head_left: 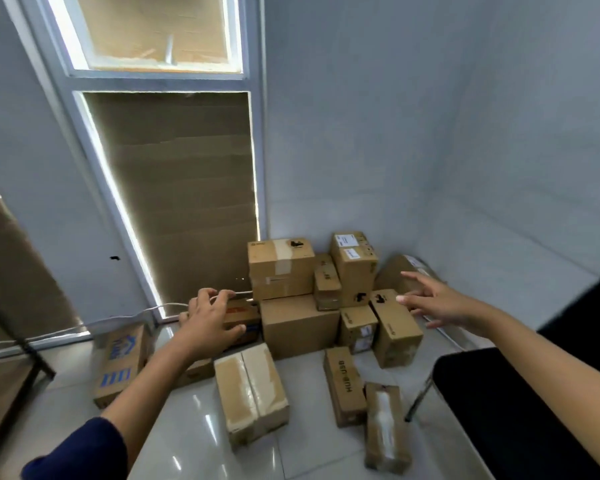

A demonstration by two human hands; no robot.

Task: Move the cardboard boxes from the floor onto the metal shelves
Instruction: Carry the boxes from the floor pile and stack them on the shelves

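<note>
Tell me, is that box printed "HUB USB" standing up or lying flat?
Lying flat. The HUB USB box rests on its long side on the tiled floor, its printed face turned upward. Neither hand touches it.

A glossy tiled floor (pixel 201 438) carries cardboard boxes (pixel 298 325) piled in the corner. Nearer lie a taped box (pixel 252 393), a "HUB USB" box (pixel 344 386), and a blue-printed box (pixel 118 363) to the left.

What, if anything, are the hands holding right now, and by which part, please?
Nothing is held. The left hand and right hand reach, fingers spread, toward the boxes.
</note>
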